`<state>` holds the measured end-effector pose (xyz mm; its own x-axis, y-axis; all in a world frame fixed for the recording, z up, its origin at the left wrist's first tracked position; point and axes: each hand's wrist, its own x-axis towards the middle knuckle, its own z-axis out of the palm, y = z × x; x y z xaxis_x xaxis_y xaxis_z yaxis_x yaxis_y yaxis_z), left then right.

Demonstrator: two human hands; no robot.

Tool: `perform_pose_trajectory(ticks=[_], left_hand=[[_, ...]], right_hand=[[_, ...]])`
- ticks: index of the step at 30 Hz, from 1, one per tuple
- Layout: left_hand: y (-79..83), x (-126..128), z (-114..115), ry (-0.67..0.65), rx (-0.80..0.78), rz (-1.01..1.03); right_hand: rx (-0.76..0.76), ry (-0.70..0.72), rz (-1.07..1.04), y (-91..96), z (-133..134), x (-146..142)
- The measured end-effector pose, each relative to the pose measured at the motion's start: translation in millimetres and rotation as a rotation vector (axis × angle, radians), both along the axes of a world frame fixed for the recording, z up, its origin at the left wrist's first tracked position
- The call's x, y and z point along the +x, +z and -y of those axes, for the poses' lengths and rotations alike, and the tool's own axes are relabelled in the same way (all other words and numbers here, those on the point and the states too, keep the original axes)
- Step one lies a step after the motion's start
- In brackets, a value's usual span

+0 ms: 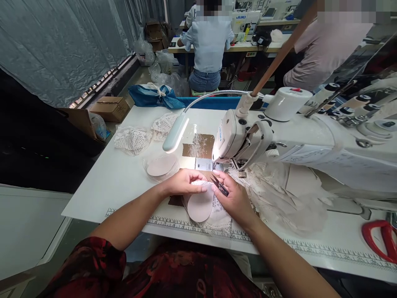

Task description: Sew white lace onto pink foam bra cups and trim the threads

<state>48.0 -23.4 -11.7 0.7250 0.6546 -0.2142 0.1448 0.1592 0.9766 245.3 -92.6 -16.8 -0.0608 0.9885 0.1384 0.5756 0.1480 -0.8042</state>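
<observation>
My left hand [188,182] pinches the upper edge of a white lace piece [222,219] that has a smooth pale oval pad [200,206] on it. The piece hangs down over the table's front ruler strip. In my right hand [232,194] are small dark thread snips [219,186], their blades pointing up and left beside the lace. The right thumb is close to the pad's edge; whether it touches cannot be made out. Just beyond my hands is the needle area of a white sewing machine [228,136].
A lit lamp [175,132] arches over the table [124,178]. Lace pieces [133,140] and another oval pad [161,164] lie left; piled lace and pale fabric [279,198] sit right, with red-handled scissors [380,240] at the far right. Two people [207,45] sit beyond.
</observation>
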Motion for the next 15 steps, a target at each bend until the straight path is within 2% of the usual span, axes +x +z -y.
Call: perform_pose_trajectory(ticks=[3, 7, 10, 15], left_hand=[[-0.9, 1.0, 2.2, 0.03, 0.012, -0.058], [-4.0, -0.4, 1.1, 0.076, -0.004, -0.028], [-7.2, -1.7, -0.7, 0.093, -0.028, 0.021], [-5.5, -1.0, -0.1, 0.104, -0.066, 0.046]], right_hand=[[0.143, -0.004, 0.071, -0.6, 0.5, 1.3], [0.348, 0.04, 0.181, -2.8, 1.3, 5.9], [0.412, 0.1, 0.245, -5.5, 1.7, 5.9], [0.464, 0.091, 0.331, -8.4, 1.3, 3.6]])
